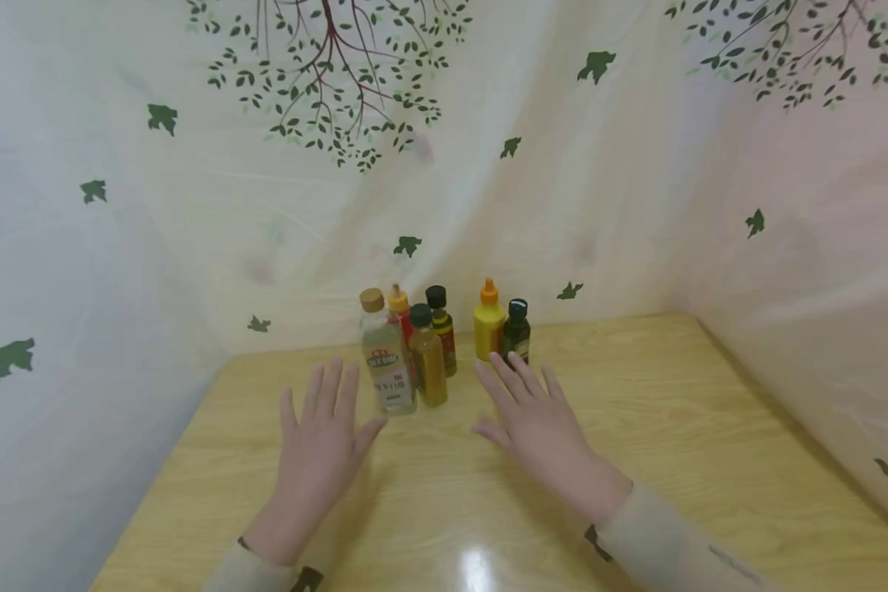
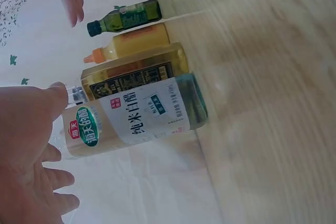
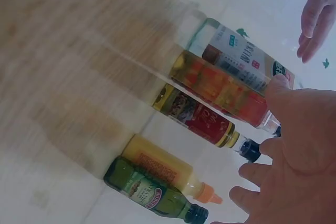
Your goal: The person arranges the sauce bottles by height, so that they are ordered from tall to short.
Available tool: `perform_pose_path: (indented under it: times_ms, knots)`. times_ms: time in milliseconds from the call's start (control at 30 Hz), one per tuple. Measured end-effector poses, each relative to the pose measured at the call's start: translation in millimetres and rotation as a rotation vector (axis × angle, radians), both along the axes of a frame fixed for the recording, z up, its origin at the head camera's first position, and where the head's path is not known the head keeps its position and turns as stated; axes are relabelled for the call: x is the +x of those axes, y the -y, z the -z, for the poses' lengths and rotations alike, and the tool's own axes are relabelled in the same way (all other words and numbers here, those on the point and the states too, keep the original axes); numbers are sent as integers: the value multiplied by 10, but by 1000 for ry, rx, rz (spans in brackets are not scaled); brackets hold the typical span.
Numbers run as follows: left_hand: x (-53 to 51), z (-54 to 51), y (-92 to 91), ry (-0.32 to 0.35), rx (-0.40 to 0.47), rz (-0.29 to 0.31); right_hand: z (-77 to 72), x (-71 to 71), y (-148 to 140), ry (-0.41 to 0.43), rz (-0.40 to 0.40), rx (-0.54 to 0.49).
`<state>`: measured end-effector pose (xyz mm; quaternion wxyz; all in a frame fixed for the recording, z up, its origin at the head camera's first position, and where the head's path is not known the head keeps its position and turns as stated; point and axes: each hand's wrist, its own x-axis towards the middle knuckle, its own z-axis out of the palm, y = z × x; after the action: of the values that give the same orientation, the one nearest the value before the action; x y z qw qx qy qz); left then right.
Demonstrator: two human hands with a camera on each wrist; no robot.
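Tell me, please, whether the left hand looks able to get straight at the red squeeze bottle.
Probably not straight from the front: the left hand holds nothing, but the clear bottle and the amber bottle stand before the red squeeze bottle, leaving mostly its top showing.

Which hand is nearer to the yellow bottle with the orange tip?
Right. The right hand is in front of the yellow bottle; the left hand is well to its left.

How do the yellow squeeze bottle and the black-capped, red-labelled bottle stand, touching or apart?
Apart: the right wrist view shows a clear gap, with pale cloth visible between the yellow squeeze bottle and the red-labelled bottle.
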<state>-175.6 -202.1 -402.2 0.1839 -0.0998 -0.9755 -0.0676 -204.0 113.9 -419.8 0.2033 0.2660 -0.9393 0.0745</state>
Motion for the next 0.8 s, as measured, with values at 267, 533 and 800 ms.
perform_pose_path:
  times_ms: [267,533,800]
  knots:
    - [-68,-98,47,-65,82,14,-54,-96,112,42,17,-15]
    - [-182,-238,107,-83,164,30,-132,-179,193,73,28,-38]
    - [-268,-320,117,-80,233,29,-145,-296,293,-4,-20,-212]
